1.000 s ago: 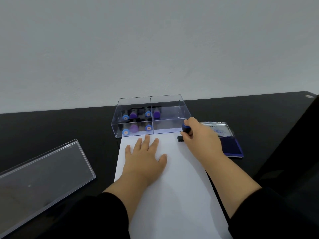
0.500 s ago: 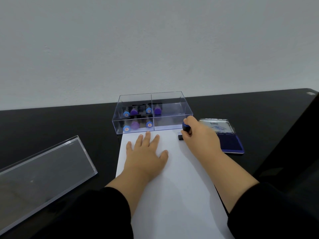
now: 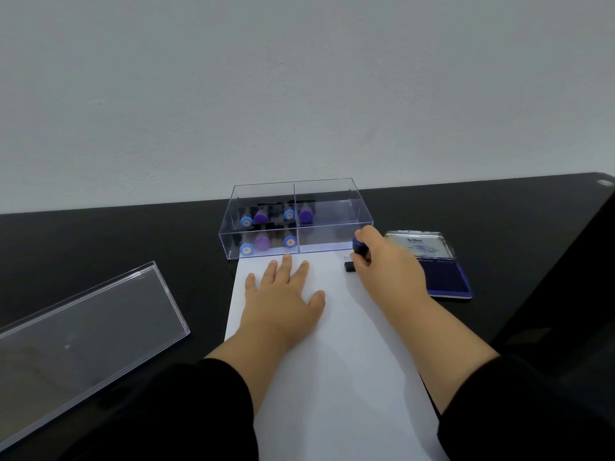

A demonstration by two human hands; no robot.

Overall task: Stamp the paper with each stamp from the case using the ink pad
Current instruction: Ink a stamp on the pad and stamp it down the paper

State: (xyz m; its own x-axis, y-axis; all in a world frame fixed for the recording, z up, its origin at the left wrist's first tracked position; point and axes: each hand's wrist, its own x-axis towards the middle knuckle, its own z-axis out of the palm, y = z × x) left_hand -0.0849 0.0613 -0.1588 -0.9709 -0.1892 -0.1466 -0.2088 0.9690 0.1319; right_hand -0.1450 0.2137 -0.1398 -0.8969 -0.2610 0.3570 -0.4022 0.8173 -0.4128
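- Left hand (image 3: 283, 294) lay flat on the paper (image 3: 332, 361), fingers straight and spread, grip released, pressing the sheet down on the table (image 3: 133, 241).
- Right hand (image 3: 386, 264) had its grip clenched round a stamp (image 3: 357, 252) with a dark blue handle; the stamp's black base sat at the paper's far right corner, whether touching the sheet or just above it could not be told.
- A faint blue mark showed on the paper just beyond the stamp base, too small to read.
- Clear case (image 3: 296, 217) stood at the table's far edge, its near wall touching the paper's far edge.
- Case's left compartments held stamps with blue (image 3: 247, 250) and purple (image 3: 262, 241) tops; one purple stamp stood just right of the divider in the back row; the rest of the right side looked bare.
- Ink pad (image 3: 442, 277) lay open to the right of the paper, near the right hand, blue pad up, metal lid tilted back toward the far edge.
- Clear case lid (image 3: 83, 334) lay flat by the table's left edge, well apart from the case.
- Both forearms wore black sleeves (image 3: 199, 410).
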